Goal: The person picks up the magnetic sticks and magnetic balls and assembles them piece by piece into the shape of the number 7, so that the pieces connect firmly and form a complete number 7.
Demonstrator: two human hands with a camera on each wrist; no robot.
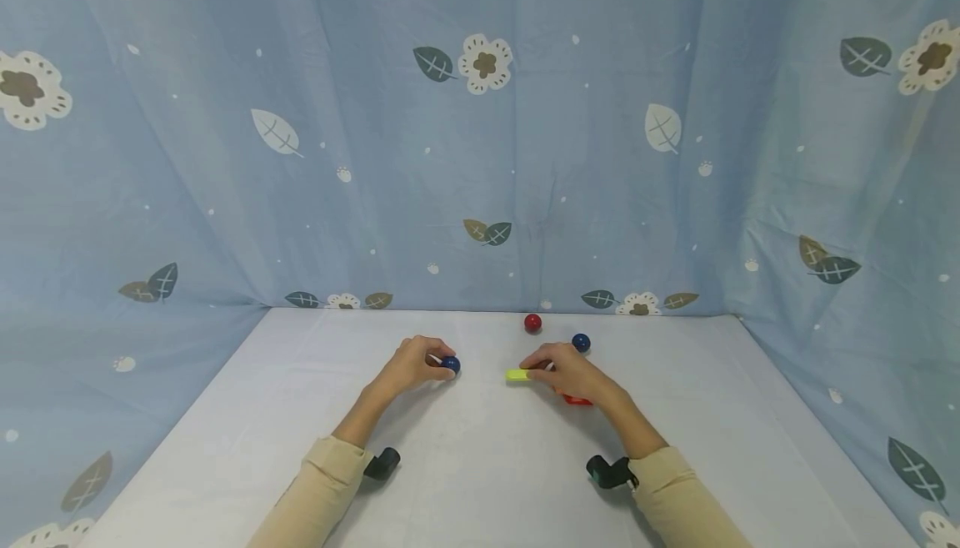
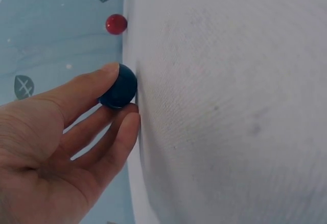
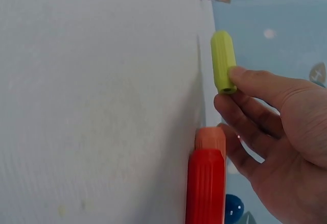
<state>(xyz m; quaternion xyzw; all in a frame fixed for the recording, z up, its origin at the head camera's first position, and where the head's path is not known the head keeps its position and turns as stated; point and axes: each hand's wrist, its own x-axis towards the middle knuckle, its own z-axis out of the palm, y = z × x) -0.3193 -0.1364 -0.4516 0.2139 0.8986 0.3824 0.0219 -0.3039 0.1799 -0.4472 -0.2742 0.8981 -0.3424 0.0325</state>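
Pointing lengthwise toward blue ball [image 1: 450,364] pinched by left hand [image 1: 416,364], yellow stick [image 1: 517,375] pinched by right hand [image 1: 567,371], gap between

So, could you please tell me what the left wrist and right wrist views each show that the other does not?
Only the left wrist view shows the red ball. Only the right wrist view shows the red piece, the orange piece and a second blue ball. Both share the held blue ball, the yellow piece, parts of both hands and the white tabletop.
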